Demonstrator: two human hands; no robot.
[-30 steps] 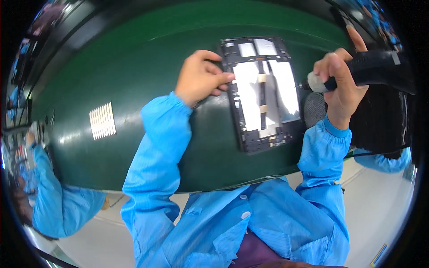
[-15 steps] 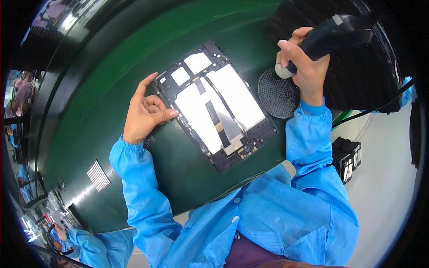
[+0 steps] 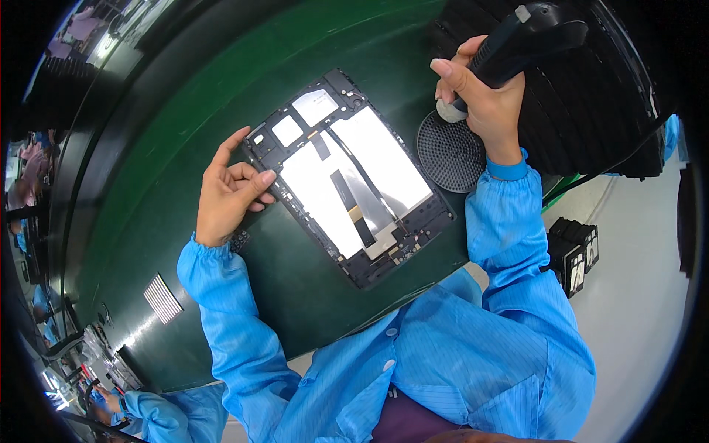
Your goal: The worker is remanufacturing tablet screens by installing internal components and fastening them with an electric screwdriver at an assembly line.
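- With thumb and forefinger of the left hand (image 3: 229,196) parted, touches the upper-left edge of an opened tablet (image 3: 351,179), remaining fingers curled beside it; impossible to tell how tightly, if at all, gripped.
- Has brought a black hand tool (image 3: 526,44) from just beside the tablet's right edge a second ago to the rim of a round black grid dish (image 3: 450,159), leaving only the left hand on the tablet, with no tool contact there now.
- Has the tablet lying slantwise on the green tabletop (image 3: 310,306), inner side up, between the left hand and the dish.
- Shows silvery-white panels (image 3: 303,184) set in a black frame (image 3: 428,218), crossed by dark strips (image 3: 347,196) with a touch of tan, plus two smaller pale patches (image 3: 288,131) toward the far end.
- Wraps the right hand (image 3: 493,103) around the tool, fingers closed on the grip behind a pale grey nose (image 3: 449,111); tip hidden from view.
- Farther out: to the left, a ribbed silver piece (image 3: 162,299) and, by the left hand, a small dark part (image 3: 238,240); to the right, a stack of black items (image 3: 561,125); at lower left, a co-worker's sleeve (image 3: 177,417).
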